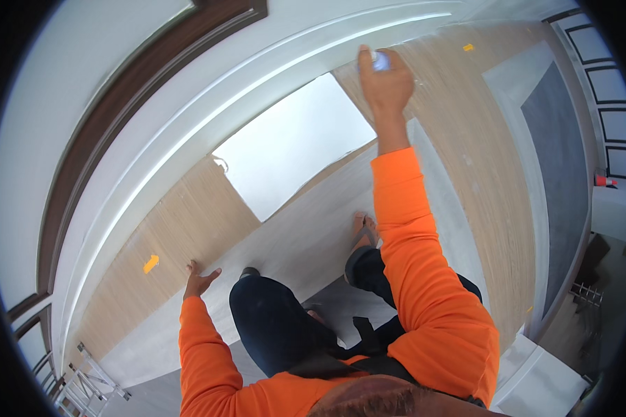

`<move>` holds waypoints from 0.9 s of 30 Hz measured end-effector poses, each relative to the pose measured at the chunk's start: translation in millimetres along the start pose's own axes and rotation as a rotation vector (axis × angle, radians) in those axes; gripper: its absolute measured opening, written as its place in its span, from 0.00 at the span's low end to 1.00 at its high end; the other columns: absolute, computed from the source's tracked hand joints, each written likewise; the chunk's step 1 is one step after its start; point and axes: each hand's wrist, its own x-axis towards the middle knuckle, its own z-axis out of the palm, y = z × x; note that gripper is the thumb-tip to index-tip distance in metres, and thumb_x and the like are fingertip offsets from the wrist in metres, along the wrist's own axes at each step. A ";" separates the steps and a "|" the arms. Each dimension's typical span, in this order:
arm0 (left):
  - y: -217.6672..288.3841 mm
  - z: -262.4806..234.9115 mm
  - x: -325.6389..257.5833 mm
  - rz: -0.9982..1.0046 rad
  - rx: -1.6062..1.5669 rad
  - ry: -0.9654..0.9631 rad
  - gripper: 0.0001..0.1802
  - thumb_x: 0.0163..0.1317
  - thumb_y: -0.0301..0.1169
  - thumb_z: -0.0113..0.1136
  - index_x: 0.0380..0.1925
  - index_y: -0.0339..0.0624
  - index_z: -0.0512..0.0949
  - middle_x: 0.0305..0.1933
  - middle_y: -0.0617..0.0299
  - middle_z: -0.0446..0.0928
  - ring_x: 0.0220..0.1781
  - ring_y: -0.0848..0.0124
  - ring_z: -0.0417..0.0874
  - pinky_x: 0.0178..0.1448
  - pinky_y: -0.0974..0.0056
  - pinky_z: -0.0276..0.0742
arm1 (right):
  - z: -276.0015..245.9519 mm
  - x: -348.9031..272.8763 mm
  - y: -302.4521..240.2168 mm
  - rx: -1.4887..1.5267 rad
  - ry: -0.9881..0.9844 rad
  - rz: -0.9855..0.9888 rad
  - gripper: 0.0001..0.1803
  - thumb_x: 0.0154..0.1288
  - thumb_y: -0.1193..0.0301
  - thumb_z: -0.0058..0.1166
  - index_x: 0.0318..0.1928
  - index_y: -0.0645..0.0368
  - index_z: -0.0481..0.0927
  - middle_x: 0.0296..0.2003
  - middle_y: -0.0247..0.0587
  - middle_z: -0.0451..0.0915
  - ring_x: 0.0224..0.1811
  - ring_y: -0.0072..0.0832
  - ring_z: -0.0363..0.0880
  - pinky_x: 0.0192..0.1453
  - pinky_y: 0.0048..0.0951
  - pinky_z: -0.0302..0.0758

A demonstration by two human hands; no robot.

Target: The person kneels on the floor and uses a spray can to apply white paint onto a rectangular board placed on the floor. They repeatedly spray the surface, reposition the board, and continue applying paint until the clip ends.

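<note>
My right hand [388, 83] is stretched far forward with its fingers wrapped round a small pale blue-and-white container [380, 61]. Only part of this container shows past the fingers, so its exact kind is unclear. Just left of that hand lies a bright white rectangular sheet [295, 146] on the wood-look surface [198, 208]. A small curled bit [221, 165] sticks out at the sheet's left edge. My left hand [200, 281] is open, thumb and fingers spread, at the near edge of the wood-look surface; whether it touches is hard to tell.
Orange tape pieces [151, 264] mark the wood-look band. White moulding [139, 187] and dark brown trim run along the far side. My bare foot [364, 229] is near the sheet. A metal frame [90, 382] stands lower left, a white box [546, 382] lower right.
</note>
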 end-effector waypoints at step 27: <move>-12.5 12.0 24.1 0.044 0.099 0.080 0.80 0.45 0.73 0.72 0.79 0.27 0.41 0.84 0.31 0.39 0.86 0.49 0.46 0.85 0.58 0.51 | -129.3 118.5 107.1 0.073 -0.208 -0.123 0.30 0.68 0.46 0.64 0.46 0.67 0.85 0.35 0.39 0.84 0.40 0.27 0.82 0.47 0.30 0.79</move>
